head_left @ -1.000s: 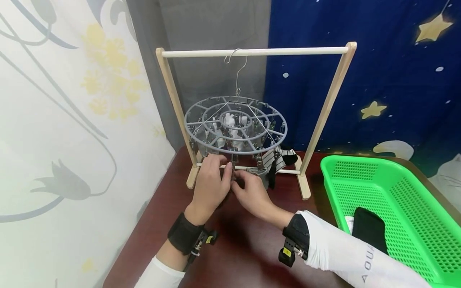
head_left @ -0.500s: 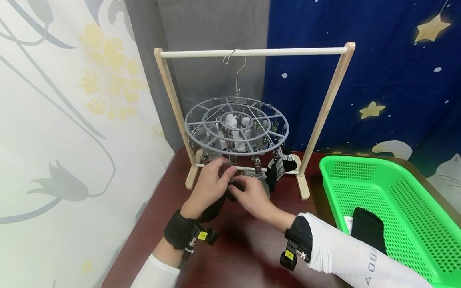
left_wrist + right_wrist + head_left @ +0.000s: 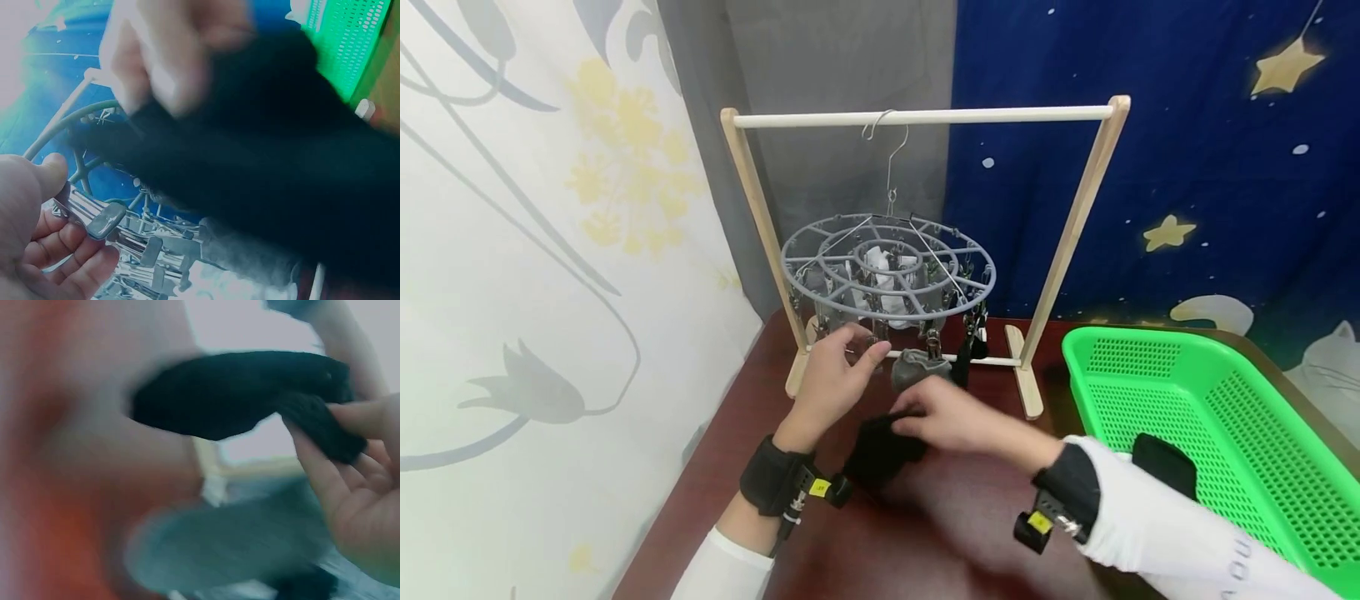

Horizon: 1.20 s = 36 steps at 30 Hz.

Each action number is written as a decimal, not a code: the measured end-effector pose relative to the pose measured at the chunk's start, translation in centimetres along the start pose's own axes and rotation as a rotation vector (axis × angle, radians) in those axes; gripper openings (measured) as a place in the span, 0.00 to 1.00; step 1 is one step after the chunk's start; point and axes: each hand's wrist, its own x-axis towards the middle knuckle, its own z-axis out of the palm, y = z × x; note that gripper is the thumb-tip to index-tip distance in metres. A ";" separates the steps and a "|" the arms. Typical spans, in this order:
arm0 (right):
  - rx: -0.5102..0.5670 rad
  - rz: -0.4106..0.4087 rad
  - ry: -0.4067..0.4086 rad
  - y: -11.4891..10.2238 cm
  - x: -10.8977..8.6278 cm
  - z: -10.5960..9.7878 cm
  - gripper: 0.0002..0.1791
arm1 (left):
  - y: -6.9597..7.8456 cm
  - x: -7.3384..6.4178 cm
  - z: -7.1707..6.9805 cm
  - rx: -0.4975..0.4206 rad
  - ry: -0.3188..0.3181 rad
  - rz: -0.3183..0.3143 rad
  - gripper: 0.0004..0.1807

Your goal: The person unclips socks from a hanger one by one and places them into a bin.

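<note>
My right hand pinches a black sock by its edge, and the sock hangs below the round drying hanger. In the right wrist view, the sock stretches out from between thumb and fingers. My left hand is up at the hanger's near rim. The left wrist view shows its thumb and fingers at the end of a metal clip, pinching it. That clip has no sock in it. A grey sock hangs just right of the left hand.
A wooden rack carries the hanger on its top bar. White socks hang in the hanger's middle. At the right stands a green basket with another black sock in it. A patterned wall borders the table's left.
My right hand has moved down and towards me, drawing the black sock away from the clip. The left hand stays near the rim, its thumb and forefinger farther from the right hand.
</note>
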 end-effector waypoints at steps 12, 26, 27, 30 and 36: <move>-0.299 0.233 0.196 -1.1 -8.5 -16.7 0.09 | -0.2 0.1 0.0 -0.001 0.006 -0.011 0.18; -0.619 0.456 0.005 8.1 -15.6 -20.8 0.11 | -0.3 -0.1 0.2 0.000 -0.017 -0.044 0.18; -0.652 0.465 0.039 8.6 -15.8 -20.9 0.11 | -0.3 -0.1 0.2 -0.003 -0.017 -0.043 0.18; -0.667 0.509 0.127 9.6 -16.6 -20.7 0.14 | -0.3 -0.1 0.3 -0.017 -0.018 -0.038 0.17; -0.670 0.452 0.123 11.2 -18.2 -17.4 0.09 | -0.3 -0.2 0.4 -0.017 -0.022 -0.046 0.17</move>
